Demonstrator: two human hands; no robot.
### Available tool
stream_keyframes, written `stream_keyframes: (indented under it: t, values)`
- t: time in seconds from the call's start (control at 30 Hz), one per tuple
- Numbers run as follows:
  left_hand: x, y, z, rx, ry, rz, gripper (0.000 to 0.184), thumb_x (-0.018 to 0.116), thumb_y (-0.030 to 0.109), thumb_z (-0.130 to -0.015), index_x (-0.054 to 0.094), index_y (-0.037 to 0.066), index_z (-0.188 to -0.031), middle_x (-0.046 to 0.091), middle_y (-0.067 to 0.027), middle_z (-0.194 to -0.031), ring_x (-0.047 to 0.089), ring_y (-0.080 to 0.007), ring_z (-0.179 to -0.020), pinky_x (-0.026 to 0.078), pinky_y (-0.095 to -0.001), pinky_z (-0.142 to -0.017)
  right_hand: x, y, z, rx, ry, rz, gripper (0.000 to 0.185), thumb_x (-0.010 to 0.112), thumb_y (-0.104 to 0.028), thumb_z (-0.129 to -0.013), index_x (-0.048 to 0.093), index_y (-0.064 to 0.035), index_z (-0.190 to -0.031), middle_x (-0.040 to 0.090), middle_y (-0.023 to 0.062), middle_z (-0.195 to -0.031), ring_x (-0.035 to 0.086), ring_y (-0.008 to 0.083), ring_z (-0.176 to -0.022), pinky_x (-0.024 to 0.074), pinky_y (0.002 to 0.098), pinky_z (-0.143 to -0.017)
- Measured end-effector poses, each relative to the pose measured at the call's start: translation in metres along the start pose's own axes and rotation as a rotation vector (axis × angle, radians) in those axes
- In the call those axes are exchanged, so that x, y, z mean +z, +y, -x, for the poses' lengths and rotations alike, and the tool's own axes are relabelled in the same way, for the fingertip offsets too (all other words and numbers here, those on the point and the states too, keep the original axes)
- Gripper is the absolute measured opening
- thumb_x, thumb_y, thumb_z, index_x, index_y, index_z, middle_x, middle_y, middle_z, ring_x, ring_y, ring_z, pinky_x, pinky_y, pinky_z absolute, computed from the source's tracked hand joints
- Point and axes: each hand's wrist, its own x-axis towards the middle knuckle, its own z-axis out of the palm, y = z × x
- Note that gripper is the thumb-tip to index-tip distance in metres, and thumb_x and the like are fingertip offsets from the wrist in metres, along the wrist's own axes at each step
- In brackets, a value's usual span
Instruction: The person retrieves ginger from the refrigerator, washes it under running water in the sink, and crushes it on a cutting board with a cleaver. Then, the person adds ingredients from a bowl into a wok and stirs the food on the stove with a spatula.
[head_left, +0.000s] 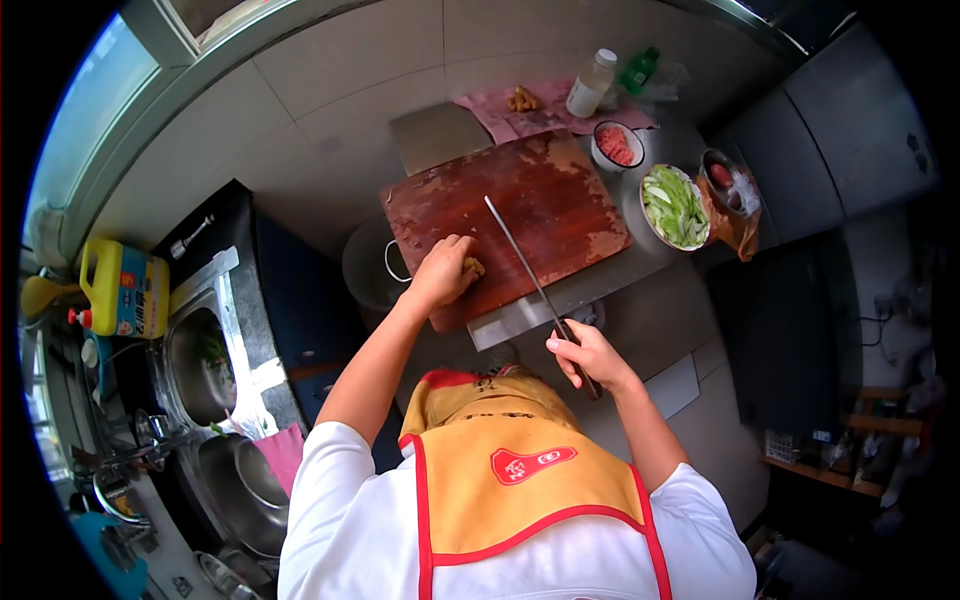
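Gripping apparent ginger (474, 266) on board (550, 190) in left hand (445, 268), knife (540, 290) in right hand (592, 357); seemingly readying a cut, next requiring alignment over ginger.

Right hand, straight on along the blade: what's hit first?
Likely the steel counter at its near edge, then the cutting board. Height is unclear, so the right hand may pass above both.

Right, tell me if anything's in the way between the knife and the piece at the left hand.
Nothing visible stands in the way: between the knife in the right hand and the yellowish piece at the left hand, only the surface of the cutting board shows.
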Motion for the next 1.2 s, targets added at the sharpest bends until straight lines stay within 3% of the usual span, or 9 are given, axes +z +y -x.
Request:
stream_keyframes:
  t: [0.17,0.27,0.43,0.73,0.8,0.97,1.03,1.13,1.2]
  values:
    - [0.003,-0.002,0.011,-0.086,-0.036,0.017,0.036,0.070,0.010,-0.066,0.056,0.005,-0.099,0.051,-0.0155,-0.099,0.051,-0.0332,-0.094,0.043,-0.0382,-0.082,-0.004,-0.015,-0.001,-0.059,-0.040,-0.114,0.019,0.058,-0.019,-0.085,0.048,-0.0047,-0.078,0.046,-0.0012,-0.054,0.043,0.0066,-0.039,0.0343,0.0208,-0.038]
    - [0.002,0.001,0.018,-0.132,-0.036,0.085,0.035,0.072,0.016,-0.066,0.058,0.005,-0.096,0.052,-0.0162,-0.099,0.051,-0.0335,-0.096,0.044,-0.0392,-0.082,-0.005,-0.018,-0.006,-0.109,0.143,0.203,0.018,0.057,-0.017,-0.084,0.047,-0.0051,-0.074,0.045,-0.0023,-0.053,0.042,0.0057,-0.041,0.0329,0.0217,-0.039]
    - [-0.002,0.016,0.020,-0.223,0.021,0.058,0.032,0.072,0.022,-0.070,0.061,0.004,-0.093,0.053,-0.0148,-0.096,0.054,-0.0312,-0.092,0.045,-0.0367,-0.079,-0.003,-0.008,-0.010,-0.079,0.137,0.158,0.020,0.058,-0.018,-0.084,0.047,-0.0049,-0.074,0.045,-0.0019,-0.053,0.042,0.0057,-0.041,0.0327,0.0218,-0.039]
    - [0.002,0.016,0.041,0.108,0.109,-0.131,0.022,0.064,0.014,-0.074,0.060,0.006,-0.094,0.057,-0.0114,-0.090,0.055,-0.0307,-0.089,0.047,-0.0373,-0.076,0.000,-0.005,-0.010,-0.084,0.123,0.221,0.020,0.058,-0.019,-0.084,0.048,-0.0040,-0.075,0.045,-0.0013,-0.052,0.042,0.0060,-0.040,0.0332,0.0219,-0.039]
    - [0.009,0.014,0.057,0.165,0.272,-0.146,0.021,0.059,0.009,-0.076,0.058,0.005,-0.097,0.059,-0.0112,-0.096,0.057,-0.0294,-0.091,0.049,-0.0349,-0.075,0.001,-0.007,-0.009,-0.090,0.124,0.225,0.020,0.058,-0.019,-0.084,0.049,-0.0036,-0.076,0.045,-0.0013,-0.052,0.042,0.0059,-0.040,0.0334,0.0218,-0.039]
    - [0.014,0.001,0.081,0.265,0.267,-0.178,0.022,0.055,0.005,-0.076,0.057,0.005,-0.098,0.060,-0.0104,-0.101,0.058,-0.0274,-0.092,0.050,-0.0336,-0.074,0.005,-0.019,-0.004,-0.070,0.010,0.083,0.014,0.054,-0.017,-0.086,0.052,-0.0034,-0.084,0.046,-0.0040,-0.056,0.047,0.0044,-0.050,0.0379,0.0202,-0.046]
    - [0.014,0.002,0.080,0.331,0.337,-0.184,0.025,0.056,0.005,-0.075,0.057,0.005,-0.100,0.059,-0.0102,-0.101,0.058,-0.0276,-0.092,0.050,-0.0340,-0.074,0.004,-0.018,-0.008,-0.066,0.090,0.259,0.018,0.052,-0.021,-0.087,0.052,-0.0028,-0.087,0.050,0.0015,-0.057,0.052,0.0123,-0.053,0.0416,0.0258,-0.049]
    - [0.017,0.005,0.081,0.288,0.349,-0.204,0.027,0.056,0.005,-0.074,0.057,0.005,-0.101,0.058,-0.0100,-0.102,0.058,-0.0276,-0.091,0.050,-0.0338,-0.073,0.007,-0.018,-0.012,-0.242,0.331,0.856,0.027,0.053,-0.029,-0.087,0.050,-0.0016,-0.090,0.056,0.0189,-0.066,0.056,0.0372,-0.063,0.0435,0.0412,-0.056]
    - [0.017,0.004,0.080,0.302,0.337,-0.203,0.028,0.056,0.005,-0.073,0.057,0.005,-0.101,0.058,-0.0095,-0.102,0.058,-0.0269,-0.090,0.050,-0.0333,-0.073,0.011,-0.025,-0.012,-0.244,0.303,0.960,0.028,0.053,-0.030,-0.087,0.048,-0.0022,-0.090,0.058,0.0193,-0.067,0.057,0.0383,-0.066,0.0446,0.0441,-0.058]
